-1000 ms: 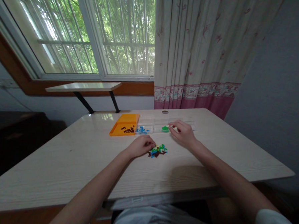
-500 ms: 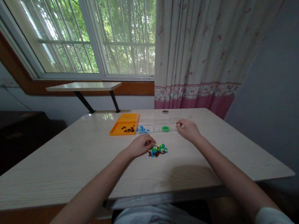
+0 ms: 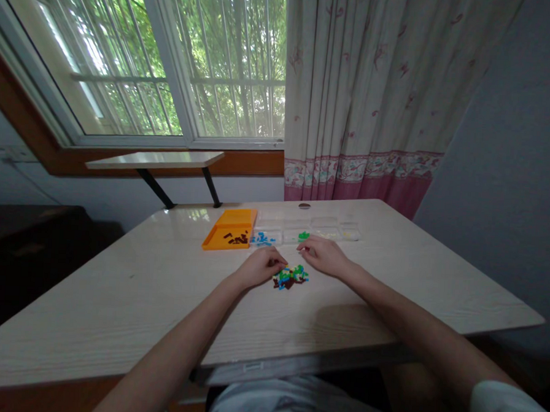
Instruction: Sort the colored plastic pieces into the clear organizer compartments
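A mixed pile of small building bricks (image 3: 291, 277), green, blue, brown and yellow, lies on the table between my forearms. My left hand (image 3: 260, 267) rests at the pile's left edge, thumb and fingers pinched together; whatever they hold is too small to make out. Just behind the pile hovers my right hand (image 3: 325, 255), fingers curled in, and I cannot see what is in them. Beyond it, green bricks (image 3: 303, 236) and blue bricks (image 3: 263, 238) sit in separate compartments of a clear plastic box (image 3: 288, 237). Brown bricks (image 3: 239, 238) lie in an orange tray (image 3: 211, 242).
More clear compartments (image 3: 350, 232) at the right hold pale and yellowish pieces. A raised white shelf (image 3: 157, 158) on dark legs stands at the back left. Behind the table (image 3: 159, 304) are a window and a curtain (image 3: 353, 112).
My right hand has come left and nearer, from the far right compartments to just behind the pile. My left hand has stayed at the pile's edge.
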The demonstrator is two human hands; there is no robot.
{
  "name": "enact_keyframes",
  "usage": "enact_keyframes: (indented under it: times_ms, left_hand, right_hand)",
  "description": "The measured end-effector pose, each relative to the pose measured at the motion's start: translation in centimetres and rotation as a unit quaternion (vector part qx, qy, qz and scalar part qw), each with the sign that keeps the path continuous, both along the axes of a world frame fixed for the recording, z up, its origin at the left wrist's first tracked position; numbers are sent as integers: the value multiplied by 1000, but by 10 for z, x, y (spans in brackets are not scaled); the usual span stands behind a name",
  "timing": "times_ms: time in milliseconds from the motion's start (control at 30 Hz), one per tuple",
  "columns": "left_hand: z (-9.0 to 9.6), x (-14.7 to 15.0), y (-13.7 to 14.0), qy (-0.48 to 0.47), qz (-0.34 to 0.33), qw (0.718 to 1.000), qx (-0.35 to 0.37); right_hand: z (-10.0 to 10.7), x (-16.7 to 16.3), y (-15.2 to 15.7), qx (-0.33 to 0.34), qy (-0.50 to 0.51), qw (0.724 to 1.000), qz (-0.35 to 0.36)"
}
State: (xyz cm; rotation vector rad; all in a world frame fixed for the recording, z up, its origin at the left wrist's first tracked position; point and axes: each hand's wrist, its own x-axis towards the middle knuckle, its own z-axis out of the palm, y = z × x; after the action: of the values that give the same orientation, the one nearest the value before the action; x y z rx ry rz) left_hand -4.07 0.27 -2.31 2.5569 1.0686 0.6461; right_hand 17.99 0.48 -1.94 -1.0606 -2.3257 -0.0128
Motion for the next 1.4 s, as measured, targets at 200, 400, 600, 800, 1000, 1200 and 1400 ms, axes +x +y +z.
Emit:
enact_keyframes:
  times_ms: [200,400,600,800,1000,1200,1400]
  left_hand:
    - [-2,3,4,-20,12,999,-35]
    - [2,5,0,-29,20,999,-25]
    - [6,6,-4,-78,17,997,-3]
    - [4,6,-4,-94,14,995,9]
    - [6,8,-5,-99,17,995,4]
    - [8,5,-6,-88,30,996,-1]
    - [6,1,-8,-58,-17,998,-15]
  right_hand:
    - [-6,-14,-8,-20,-16,999,45]
    - [-7,-14,-9,-34,-11,998,43]
    - [-5,-16,-11,-40,-5,998,38]
    - [-5,-17,-12,-39,27,998,33]
    - [-4,-17,-12,-30,45,998,38]
    - [4,-9,-11,24,25,999,28]
    - [19,7,-8,88,101,991,-3]
